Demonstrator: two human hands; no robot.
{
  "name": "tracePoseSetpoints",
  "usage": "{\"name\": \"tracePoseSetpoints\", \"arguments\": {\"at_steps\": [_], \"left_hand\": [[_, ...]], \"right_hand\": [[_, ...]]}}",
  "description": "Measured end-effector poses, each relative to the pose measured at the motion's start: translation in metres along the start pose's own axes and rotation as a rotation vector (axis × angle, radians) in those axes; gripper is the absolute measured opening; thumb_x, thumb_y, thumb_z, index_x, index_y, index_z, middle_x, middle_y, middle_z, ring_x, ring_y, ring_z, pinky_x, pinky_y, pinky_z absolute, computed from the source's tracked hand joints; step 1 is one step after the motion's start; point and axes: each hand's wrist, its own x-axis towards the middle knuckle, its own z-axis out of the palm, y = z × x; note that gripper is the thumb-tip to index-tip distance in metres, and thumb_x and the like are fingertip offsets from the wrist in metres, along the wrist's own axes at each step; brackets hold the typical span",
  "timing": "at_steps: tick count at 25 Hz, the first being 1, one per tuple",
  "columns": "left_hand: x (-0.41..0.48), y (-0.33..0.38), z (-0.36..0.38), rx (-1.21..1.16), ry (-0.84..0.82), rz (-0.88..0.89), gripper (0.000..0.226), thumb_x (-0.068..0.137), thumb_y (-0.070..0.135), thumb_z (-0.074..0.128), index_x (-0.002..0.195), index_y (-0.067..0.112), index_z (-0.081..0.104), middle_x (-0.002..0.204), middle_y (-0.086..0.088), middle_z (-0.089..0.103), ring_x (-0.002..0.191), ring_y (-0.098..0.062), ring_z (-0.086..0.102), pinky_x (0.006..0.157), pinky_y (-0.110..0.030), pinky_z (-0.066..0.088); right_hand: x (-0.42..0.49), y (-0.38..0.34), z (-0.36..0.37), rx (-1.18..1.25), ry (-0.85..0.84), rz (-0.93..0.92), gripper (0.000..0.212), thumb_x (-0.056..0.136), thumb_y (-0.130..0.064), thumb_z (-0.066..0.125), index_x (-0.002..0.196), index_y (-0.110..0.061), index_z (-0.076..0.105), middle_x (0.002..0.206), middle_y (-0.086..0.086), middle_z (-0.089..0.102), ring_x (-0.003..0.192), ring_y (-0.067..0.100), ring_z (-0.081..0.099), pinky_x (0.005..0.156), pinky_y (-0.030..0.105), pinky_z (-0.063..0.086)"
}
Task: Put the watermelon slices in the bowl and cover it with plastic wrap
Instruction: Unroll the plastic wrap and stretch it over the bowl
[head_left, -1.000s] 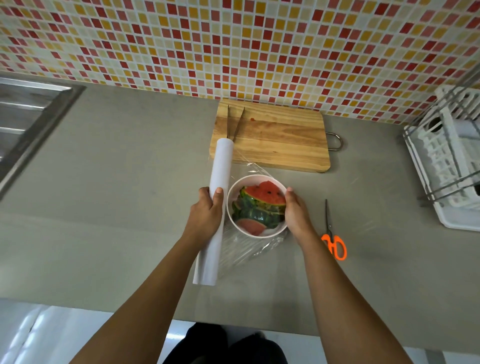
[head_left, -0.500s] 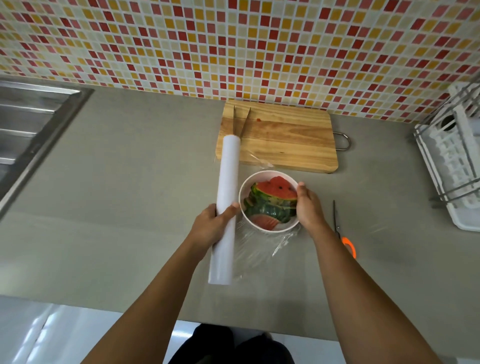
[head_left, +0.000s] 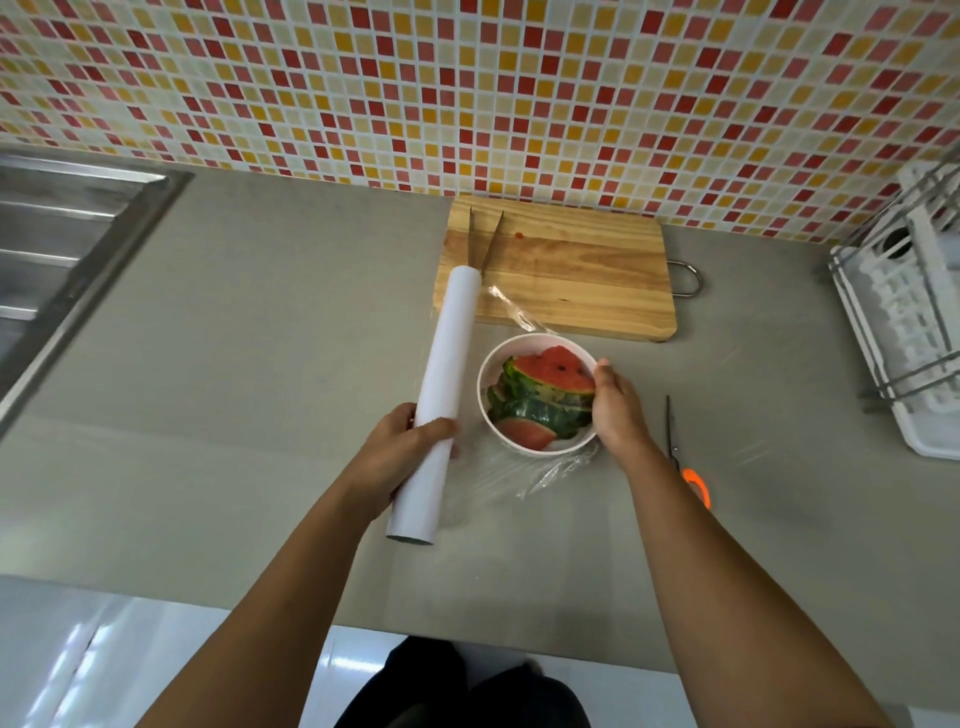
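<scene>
Holding the white roll of plastic wrap (head_left: 441, 395) in the left hand (head_left: 395, 457), fingers (head_left: 402, 418) and thumb curled round its near half; roll tilted, far end over the near left corner of the wooden cutting board (head_left: 582, 280). Gripping the right rim of the bowl (head_left: 484, 374) with the right hand (head_left: 618, 415), fingers (head_left: 602, 370) closed on it. In the bowl, on the grey worktop (head_left: 260, 338) just right of the roll: watermelon slices (head_left: 550, 395), piled. Clear film (head_left: 519, 473) crumpled at the bowl's near side. Scissors (head_left: 671, 431) right of that hand; tongs (head_left: 480, 239) on the board; sink (head_left: 62, 234) far left, dish rack (head_left: 909, 322) far right.
</scene>
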Motion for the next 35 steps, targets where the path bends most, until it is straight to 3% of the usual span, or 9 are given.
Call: {"name": "tracePoseSetpoints", "arguments": {"at_steps": [4,7,9,14,18,23,25,28,35], "left_hand": [[-0.012,-0.011,0.011,-0.137,0.021,-0.021,0.040,0.083,0.035,0.066,0.115,0.021,0.046,0.085,-0.014,0.064,0.060,-0.021,0.065,0.057,-0.035,0.056],[-0.019,-0.012,0.003,-0.112,0.000,-0.020,0.063,0.061,0.032,0.076,0.116,0.016,0.048,0.100,-0.013,0.063,0.075,-0.024,0.067,0.060,-0.035,0.055],[-0.023,-0.016,-0.003,-0.008,0.008,0.034,0.059,0.057,0.036,0.075,0.109,0.017,0.056,0.103,-0.011,0.065,0.087,-0.028,0.067,0.064,-0.037,0.056],[-0.030,-0.031,0.011,0.088,0.133,0.052,0.042,0.083,0.043,0.061,0.120,0.030,0.047,0.108,-0.005,0.061,0.089,-0.023,0.063,0.071,-0.037,0.055],[-0.037,-0.037,0.006,-0.116,0.089,0.021,0.067,0.064,0.037,0.074,0.123,0.030,0.043,0.105,-0.004,0.061,0.083,-0.024,0.066,0.060,-0.033,0.055],[-0.039,-0.048,0.007,0.211,0.244,0.136,0.036,0.074,0.049,0.067,0.097,0.024,0.056,0.088,0.006,0.063,0.078,-0.010,0.062,0.056,-0.024,0.045],[-0.039,-0.049,0.009,0.432,0.310,0.187,0.042,0.076,0.060,0.055,0.092,0.021,0.054,0.078,0.008,0.059,0.071,-0.008,0.057,0.052,-0.025,0.039],[-0.040,-0.052,0.012,0.674,0.379,0.229,0.053,0.075,0.068,0.036,0.085,0.017,0.048,0.072,0.001,0.053,0.066,-0.024,0.049,0.059,-0.033,0.035],[-0.042,-0.051,0.020,0.658,0.419,0.226,0.054,0.076,0.066,0.031,0.085,0.015,0.046,0.077,-0.005,0.054,0.071,-0.029,0.048,0.065,-0.036,0.036]], "right_hand": [[0.000,-0.001,0.001,0.046,0.004,0.003,0.054,0.097,-0.044,0.026,0.099,-0.007,0.065,0.108,0.021,0.066,0.103,0.032,0.060,0.089,0.037,0.045],[-0.001,0.000,0.001,0.051,0.017,0.008,0.053,0.097,-0.044,0.026,0.101,-0.008,0.065,0.109,0.020,0.065,0.103,0.032,0.059,0.088,0.036,0.044],[-0.001,0.000,0.002,0.073,0.011,0.025,0.052,0.097,-0.045,0.026,0.101,-0.010,0.065,0.110,0.018,0.065,0.104,0.031,0.059,0.087,0.034,0.044],[-0.001,-0.001,0.003,0.075,0.004,0.036,0.053,0.097,-0.045,0.026,0.105,-0.009,0.065,0.113,0.019,0.065,0.107,0.031,0.059,0.091,0.034,0.043],[0.000,-0.001,0.003,0.049,0.005,0.010,0.055,0.097,-0.044,0.025,0.108,-0.007,0.064,0.115,0.020,0.064,0.108,0.031,0.058,0.092,0.035,0.042],[-0.001,0.000,0.002,0.048,0.014,0.021,0.055,0.096,-0.046,0.025,0.106,-0.009,0.065,0.113,0.018,0.065,0.107,0.031,0.058,0.085,0.031,0.040],[-0.002,-0.002,0.002,0.028,0.016,0.022,0.056,0.096,-0.046,0.025,0.108,-0.009,0.064,0.116,0.019,0.064,0.109,0.032,0.057,0.086,0.032,0.039],[-0.003,-0.004,0.001,0.018,0.020,0.018,0.055,0.097,-0.045,0.025,0.108,-0.008,0.064,0.116,0.020,0.063,0.110,0.032,0.057,0.084,0.030,0.038],[-0.004,-0.005,-0.001,-0.028,0.007,0.022,0.057,0.097,-0.046,0.022,0.114,-0.008,0.062,0.120,0.021,0.061,0.111,0.033,0.055,0.085,0.031,0.037]]}}
